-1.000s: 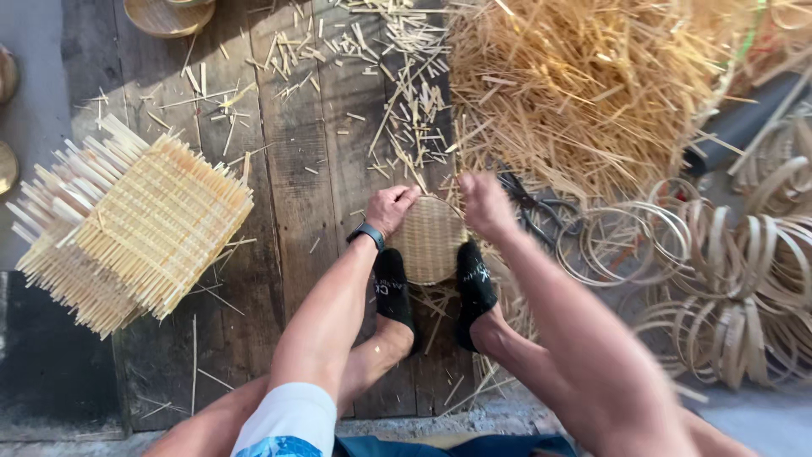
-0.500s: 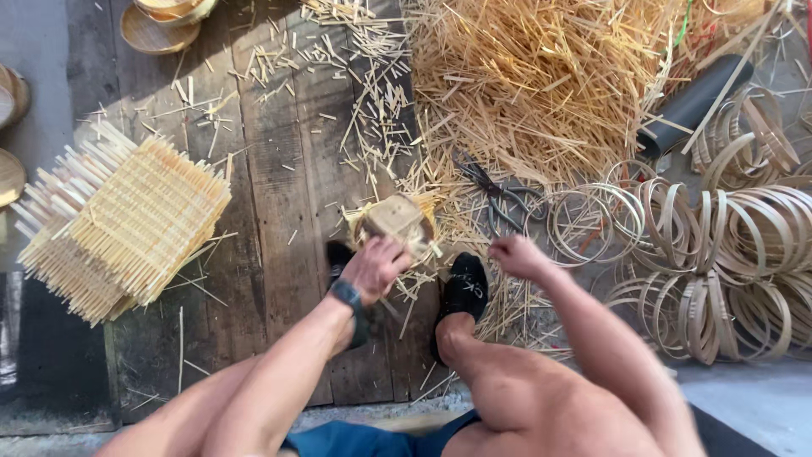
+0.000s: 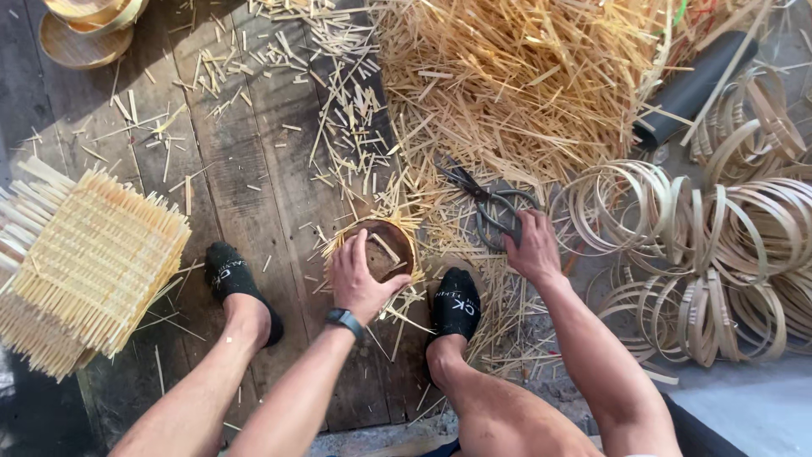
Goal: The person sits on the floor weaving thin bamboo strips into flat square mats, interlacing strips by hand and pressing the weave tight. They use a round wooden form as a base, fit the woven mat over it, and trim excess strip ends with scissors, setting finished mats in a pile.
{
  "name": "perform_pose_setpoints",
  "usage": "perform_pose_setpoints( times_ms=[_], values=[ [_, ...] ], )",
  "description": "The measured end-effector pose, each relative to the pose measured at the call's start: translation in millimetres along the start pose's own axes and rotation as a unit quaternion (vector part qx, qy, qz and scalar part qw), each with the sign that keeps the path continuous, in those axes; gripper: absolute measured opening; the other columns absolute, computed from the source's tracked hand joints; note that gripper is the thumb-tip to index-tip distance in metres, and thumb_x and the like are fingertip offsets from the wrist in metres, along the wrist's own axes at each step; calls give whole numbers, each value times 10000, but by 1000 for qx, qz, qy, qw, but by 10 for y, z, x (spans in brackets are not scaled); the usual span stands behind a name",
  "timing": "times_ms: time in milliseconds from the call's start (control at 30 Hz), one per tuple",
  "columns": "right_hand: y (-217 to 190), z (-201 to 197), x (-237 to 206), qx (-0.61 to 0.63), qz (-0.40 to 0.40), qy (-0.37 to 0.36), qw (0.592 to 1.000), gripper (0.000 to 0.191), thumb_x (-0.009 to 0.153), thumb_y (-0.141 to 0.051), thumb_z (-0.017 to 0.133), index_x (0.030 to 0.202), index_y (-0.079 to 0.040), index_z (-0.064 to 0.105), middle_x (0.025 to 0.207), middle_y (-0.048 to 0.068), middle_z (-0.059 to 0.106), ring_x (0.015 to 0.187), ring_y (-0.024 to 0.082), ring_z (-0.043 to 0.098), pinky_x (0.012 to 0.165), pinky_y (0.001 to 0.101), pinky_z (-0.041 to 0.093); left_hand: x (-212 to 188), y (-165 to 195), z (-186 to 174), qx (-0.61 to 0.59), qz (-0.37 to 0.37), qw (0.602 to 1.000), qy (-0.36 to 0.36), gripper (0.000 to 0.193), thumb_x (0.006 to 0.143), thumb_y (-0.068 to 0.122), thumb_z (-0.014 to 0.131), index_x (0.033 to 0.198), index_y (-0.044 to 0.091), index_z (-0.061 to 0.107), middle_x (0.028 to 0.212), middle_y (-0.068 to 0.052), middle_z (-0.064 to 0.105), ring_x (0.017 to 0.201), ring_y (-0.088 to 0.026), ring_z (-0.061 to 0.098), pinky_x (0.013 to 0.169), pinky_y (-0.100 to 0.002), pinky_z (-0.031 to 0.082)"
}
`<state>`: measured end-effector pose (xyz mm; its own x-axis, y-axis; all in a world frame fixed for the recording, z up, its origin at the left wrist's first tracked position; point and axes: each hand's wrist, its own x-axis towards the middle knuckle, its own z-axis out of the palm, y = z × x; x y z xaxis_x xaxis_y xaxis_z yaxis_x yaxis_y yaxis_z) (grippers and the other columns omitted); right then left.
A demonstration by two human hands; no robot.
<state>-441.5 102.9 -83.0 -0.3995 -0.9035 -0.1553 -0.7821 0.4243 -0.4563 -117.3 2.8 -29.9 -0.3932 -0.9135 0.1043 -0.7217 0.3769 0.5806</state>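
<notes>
My left hand [image 3: 362,279] grips a small round woven bamboo basket [image 3: 381,247] on the wooden floor, between my two black-socked feet. The basket's rim is ringed with sticking-out strip ends. My right hand [image 3: 530,245] rests on the handles of large black shears [image 3: 489,207] lying on the bamboo scraps; its fingers curl onto the loop handles. A dark watch sits on my left wrist [image 3: 345,320].
A stack of square woven bamboo mats [image 3: 85,262] lies at the left. A big heap of bamboo strips [image 3: 524,76] fills the top right. Several bamboo hoops [image 3: 710,254] pile at the right beside a black tube [image 3: 689,89]. Finished baskets [image 3: 85,25] stand top left.
My left foot has swung out to the left. The woven piece went from flat under my hands to a small basket held by my left hand. My right hand reached right onto the shears.
</notes>
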Motion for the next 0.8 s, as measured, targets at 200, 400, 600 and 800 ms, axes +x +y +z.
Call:
perform_pose_setpoints(
  times_ms=[200, 400, 600, 800],
  values=[
    [-36, 253, 382, -80, 44, -113, 989, 732, 701, -188, 838, 1332, 9, 523, 1218, 272, 608, 1144, 423, 599, 970, 490, 500, 32, -87, -5, -7, -2, 999, 32, 902, 638, 365, 952, 1413, 105, 572, 1189, -113, 616, 1109, -335, 551, 1006, -472, 469],
    [-105, 160, 154, 50, 95, -202, 973, 353, 754, -239, 801, 927, 42, 675, 833, 215, 713, 805, 325, 706, 768, 438, 552, 183, -133, -91, -38, 72, 997, -7, 914, 634, 321, 958, 1429, 129, 552, 1211, -97, 598, 1118, -327, 534, 1019, -468, 461],
    [-621, -106, -172, 137, 121, -214, 960, 469, 870, -394, 818, 850, 50, 669, 676, 150, 654, 650, 190, 589, 594, 376, 481, 370, -305, -200, 92, 162, 973, -136, 1109, 446, 324, 942, 1450, 191, 491, 1375, -158, 507, 1248, -386, 480, 1077, -544, 380],
    [-1335, 116, -481, 360, 121, -182, 907, 368, 886, -425, 670, 897, -57, 684, 613, 21, 639, 519, 118, 602, 470, 290, 479, 45, -163, -20, 16, -32, 999, -21, 1106, 630, 367, 918, 1524, 68, 339, 1460, -260, 406, 1343, -467, 413, 1135, -594, 339]
  ],
)
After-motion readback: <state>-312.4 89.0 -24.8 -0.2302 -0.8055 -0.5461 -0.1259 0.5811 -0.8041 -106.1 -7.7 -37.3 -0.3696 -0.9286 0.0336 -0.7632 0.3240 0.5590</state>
